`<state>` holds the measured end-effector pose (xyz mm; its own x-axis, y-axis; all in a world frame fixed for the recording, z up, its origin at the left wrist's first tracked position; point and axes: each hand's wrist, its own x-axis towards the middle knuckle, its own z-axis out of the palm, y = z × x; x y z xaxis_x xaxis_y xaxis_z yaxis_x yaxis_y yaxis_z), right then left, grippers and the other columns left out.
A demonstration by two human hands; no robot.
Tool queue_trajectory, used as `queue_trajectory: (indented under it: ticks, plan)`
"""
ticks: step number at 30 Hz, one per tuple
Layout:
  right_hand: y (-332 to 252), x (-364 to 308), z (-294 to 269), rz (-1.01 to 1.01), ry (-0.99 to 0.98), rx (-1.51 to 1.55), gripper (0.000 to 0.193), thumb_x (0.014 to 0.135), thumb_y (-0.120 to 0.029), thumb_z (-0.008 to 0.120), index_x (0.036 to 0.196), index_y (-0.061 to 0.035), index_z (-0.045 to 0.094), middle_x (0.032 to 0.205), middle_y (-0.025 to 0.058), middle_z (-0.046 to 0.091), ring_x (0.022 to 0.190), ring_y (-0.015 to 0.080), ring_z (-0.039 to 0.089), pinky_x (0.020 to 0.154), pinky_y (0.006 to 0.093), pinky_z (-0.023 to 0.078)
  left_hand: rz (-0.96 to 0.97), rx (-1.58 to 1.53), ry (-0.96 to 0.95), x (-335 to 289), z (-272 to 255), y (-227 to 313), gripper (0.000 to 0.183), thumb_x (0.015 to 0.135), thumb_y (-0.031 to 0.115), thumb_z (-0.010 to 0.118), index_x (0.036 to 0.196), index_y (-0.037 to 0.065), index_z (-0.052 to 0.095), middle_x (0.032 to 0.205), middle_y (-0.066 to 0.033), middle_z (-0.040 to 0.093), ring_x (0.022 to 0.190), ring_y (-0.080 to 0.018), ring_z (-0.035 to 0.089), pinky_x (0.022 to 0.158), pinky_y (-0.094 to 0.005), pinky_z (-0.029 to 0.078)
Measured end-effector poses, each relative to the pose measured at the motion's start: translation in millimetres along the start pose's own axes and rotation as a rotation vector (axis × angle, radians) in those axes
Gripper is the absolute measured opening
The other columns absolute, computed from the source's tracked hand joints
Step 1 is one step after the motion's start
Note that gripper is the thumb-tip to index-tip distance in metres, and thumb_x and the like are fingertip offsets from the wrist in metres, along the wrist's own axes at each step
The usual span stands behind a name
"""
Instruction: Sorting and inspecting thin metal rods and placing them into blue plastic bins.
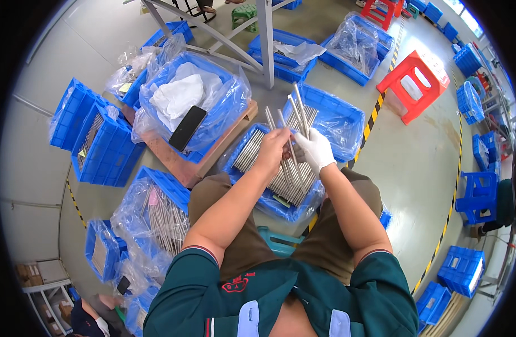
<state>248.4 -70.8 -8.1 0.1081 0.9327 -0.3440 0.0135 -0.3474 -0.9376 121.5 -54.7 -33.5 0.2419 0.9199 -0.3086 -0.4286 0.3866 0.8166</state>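
Over a plastic-lined blue crate (294, 213) between my knees, both hands are at work. My bare left hand (274, 147) is closed around a few thin metal rods (269, 117), whose ends stick out above and below the fist. A white glove covers my right hand (317, 150), and it grips several more metal rods (295, 96) that point up and away. The two hands nearly touch, and the rods cross between them. Rows of silver rods (249, 151) fill the crate below. Just beyond is another lined blue crate (342, 126) with some rods in it.
A black phone (188, 128) lies on a bagged crate on a wooden pallet (244, 119) at the left. More crates of rods (165, 219) stand nearer left. A grey metal frame (267, 45) rises ahead. At the right are a red stool (413, 84) and striped floor tape (376, 109).
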Motion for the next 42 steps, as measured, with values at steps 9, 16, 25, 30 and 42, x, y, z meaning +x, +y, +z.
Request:
queue_trajectory:
  ticks: [9, 16, 25, 30, 42]
  plan:
    - [-10, 8, -19, 0.162, -0.253, 0.414, 0.023, 0.085, -0.026, 0.062, 0.071, -0.0109, 0.051, 0.052, -0.0032, 0.040, 0.039, 0.0072, 0.034, 0.036, 0.0231, 0.026, -0.415, -0.221, -0.387, -14, -7, 6, 0.030, 0.092, 0.032, 0.052, 0.085, 0.003, 0.058, 0.070, 0.0007, 0.046, 0.058, -0.0102, 0.040, 0.053, -0.0249, 0.036]
    - [-12, 9, -11, -0.048, -0.016, 0.446, 0.023, 0.083, -0.025, 0.064, 0.073, -0.0083, 0.053, 0.052, -0.0034, 0.042, 0.039, 0.0074, 0.035, 0.037, 0.0223, 0.026, -0.384, -0.076, -0.435, -26, -5, 2, 0.026, 0.088, 0.030, 0.058, 0.088, 0.004, 0.062, 0.064, 0.0039, 0.049, 0.052, -0.0065, 0.040, 0.049, -0.0249, 0.037]
    - [-26, 24, -24, -0.060, 0.157, 0.524, 0.021, 0.085, -0.023, 0.062, 0.070, -0.0108, 0.052, 0.048, -0.0050, 0.040, 0.036, 0.0049, 0.031, 0.035, 0.0213, 0.020, -0.451, -0.169, -0.532, -23, 2, 12, 0.025, 0.091, 0.030, 0.054, 0.089, 0.005, 0.057, 0.066, 0.0039, 0.044, 0.054, -0.0049, 0.040, 0.050, -0.0201, 0.039]
    - [-11, 57, -36, -0.054, 0.427, 0.553, 0.027, 0.083, -0.030, 0.063, 0.068, -0.0115, 0.051, 0.047, -0.0051, 0.035, 0.036, 0.0087, 0.031, 0.035, 0.0243, 0.021, -0.463, -0.152, -0.596, -32, 2, 2, 0.024, 0.092, 0.028, 0.052, 0.090, 0.005, 0.056, 0.068, 0.0019, 0.044, 0.057, -0.0079, 0.039, 0.050, -0.0221, 0.037]
    - [-10, 23, -31, 0.065, -0.041, 0.469, 0.029, 0.084, -0.032, 0.063, 0.071, -0.0101, 0.050, 0.051, -0.0041, 0.040, 0.036, 0.0065, 0.034, 0.033, 0.0230, 0.024, -0.336, -0.344, -0.666, -23, -14, 18, 0.029, 0.092, 0.031, 0.051, 0.091, 0.003, 0.059, 0.115, -0.0184, 0.056, 0.109, -0.0330, 0.055, 0.090, -0.0434, 0.048]
